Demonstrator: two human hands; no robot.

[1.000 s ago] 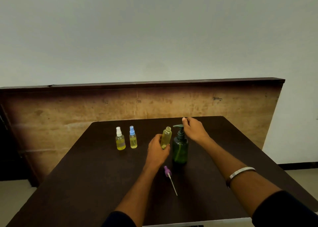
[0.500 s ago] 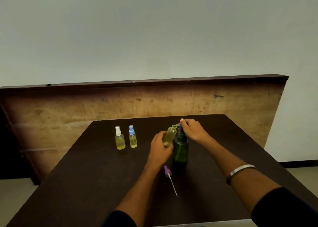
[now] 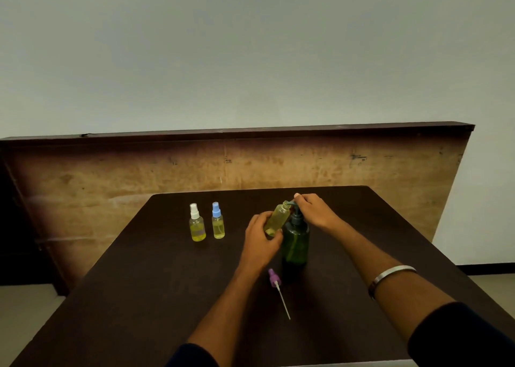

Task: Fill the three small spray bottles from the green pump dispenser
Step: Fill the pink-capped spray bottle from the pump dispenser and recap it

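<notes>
Dark green translucent plastic pump dispenser [image 3: 295, 241] with darker pump head; open clear bottle [image 3: 277, 218] of yellow liquid; far left, white-capped spray bottle [image 3: 197, 223] and blue-capped spray bottle [image 3: 218, 221], both yellow-filled; near, purple spray cap [image 3: 274, 279] with white tube; dark brown table [image 3: 145, 297]; silver metal bangle [image 3: 390, 276]; black sleeves.

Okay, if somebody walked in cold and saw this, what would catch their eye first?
Probably the two hands meeting mid-table: the left hand tilts an uncapped spray bottle up to the spout of the green pump dispenser, while the right hand rests on the pump head. Next, the purple spray cap lying nearer the person, and two capped bottles standing left.
</notes>
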